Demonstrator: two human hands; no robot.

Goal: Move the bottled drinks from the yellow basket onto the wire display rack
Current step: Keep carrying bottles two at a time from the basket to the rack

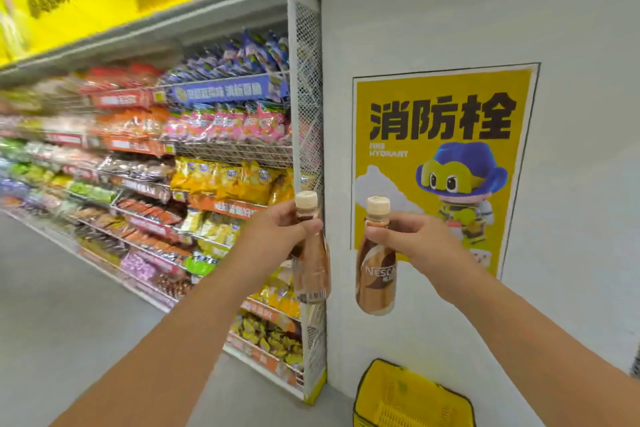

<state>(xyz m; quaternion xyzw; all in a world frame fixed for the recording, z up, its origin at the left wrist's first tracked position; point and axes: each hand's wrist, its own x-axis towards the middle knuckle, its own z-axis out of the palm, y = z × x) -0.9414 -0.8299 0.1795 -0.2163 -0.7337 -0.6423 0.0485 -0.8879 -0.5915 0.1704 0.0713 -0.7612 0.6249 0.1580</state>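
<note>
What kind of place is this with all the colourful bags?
Most likely a shop, such as a small supermarket. Wire shelves hold rows of snack bags with price strips, a yellow shopping basket sits on the floor, and each hand holds a bottled coffee drink.

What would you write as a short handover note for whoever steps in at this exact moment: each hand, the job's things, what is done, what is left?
Left hand: grips a coffee bottle by the neck, held up near the wire display rack.
Right hand: grips a second coffee bottle by the neck, in front of the wall.
Yellow basket: on the floor below; no bottles visible in the part in view.
Done: both bottles lifted out.
Left: set both on the rack.
</note>
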